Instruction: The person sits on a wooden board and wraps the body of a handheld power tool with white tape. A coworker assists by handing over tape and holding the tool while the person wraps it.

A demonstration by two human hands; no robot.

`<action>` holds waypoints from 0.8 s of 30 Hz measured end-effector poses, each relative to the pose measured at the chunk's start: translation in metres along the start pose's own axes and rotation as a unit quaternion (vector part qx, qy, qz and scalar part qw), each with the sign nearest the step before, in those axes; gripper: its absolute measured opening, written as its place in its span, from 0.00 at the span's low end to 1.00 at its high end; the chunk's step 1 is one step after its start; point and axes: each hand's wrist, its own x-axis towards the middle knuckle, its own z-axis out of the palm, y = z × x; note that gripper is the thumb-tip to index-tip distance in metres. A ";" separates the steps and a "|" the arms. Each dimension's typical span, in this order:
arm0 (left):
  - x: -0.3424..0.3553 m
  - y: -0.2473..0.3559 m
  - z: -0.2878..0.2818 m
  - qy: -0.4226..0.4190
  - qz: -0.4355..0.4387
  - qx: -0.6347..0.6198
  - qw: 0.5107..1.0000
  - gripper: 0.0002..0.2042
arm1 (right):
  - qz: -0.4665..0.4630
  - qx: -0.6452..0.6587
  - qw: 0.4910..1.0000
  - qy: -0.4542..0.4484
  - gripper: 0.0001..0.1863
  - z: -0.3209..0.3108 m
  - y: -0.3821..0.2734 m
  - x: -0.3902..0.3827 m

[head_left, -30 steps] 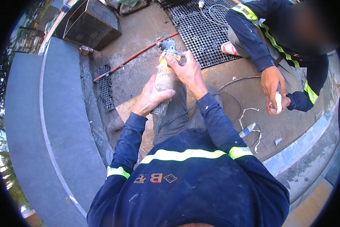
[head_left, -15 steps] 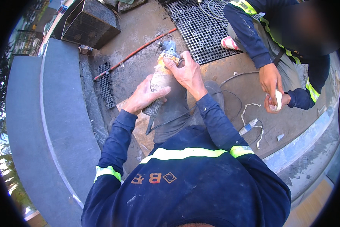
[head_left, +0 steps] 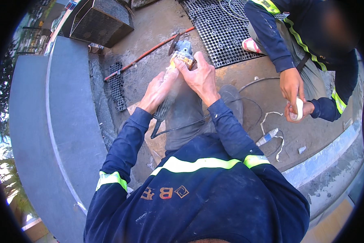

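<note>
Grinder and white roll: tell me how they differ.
The grinder is long, with an orange collar and a dark disc at its head; the white roll is small, pale and rounded.
A dark cord runs from the grinder's rear end; none shows on the white roll.
The person's left hand and right hand hold the grinder; a co-worker's hands hold the white roll.
Both are held two-handed.

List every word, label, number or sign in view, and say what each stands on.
Wearer's dark blue top: orange-brown lettering beside a diamond-shaped emblem; wording not copied here.
Angle grinder: dusty, nothing legible.
Co-worker's dark top: small marks, too small to read.
Blue-and-white cylinder on the floor: any print too small to read.
</note>
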 end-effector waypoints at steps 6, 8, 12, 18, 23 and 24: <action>0.005 -0.013 -0.004 -0.013 0.011 0.043 0.999 0.40 | -0.024 -0.019 0.999 -0.044 0.31 -0.008 0.000 0.005; 0.004 -0.011 -0.004 -0.033 -0.013 0.030 0.999 0.40 | -0.022 -0.029 0.996 -0.081 0.31 -0.017 0.002 0.008; -0.003 -0.009 -0.004 -0.003 0.004 0.053 0.999 0.39 | -0.087 -0.037 0.991 -0.095 0.31 -0.027 0.000 0.005; -0.005 -0.013 -0.007 -0.013 -0.005 0.019 1.000 0.29 | -0.081 -0.036 0.988 -0.127 0.34 -0.031 0.000 0.005; -0.007 -0.018 -0.008 0.000 0.027 0.045 0.999 0.35 | -0.021 -0.075 0.985 -0.153 0.36 -0.029 -0.005 0.007; -0.006 -0.020 -0.008 -0.002 0.031 0.039 0.999 0.35 | -0.031 -0.077 0.985 -0.150 0.36 -0.028 -0.004 0.007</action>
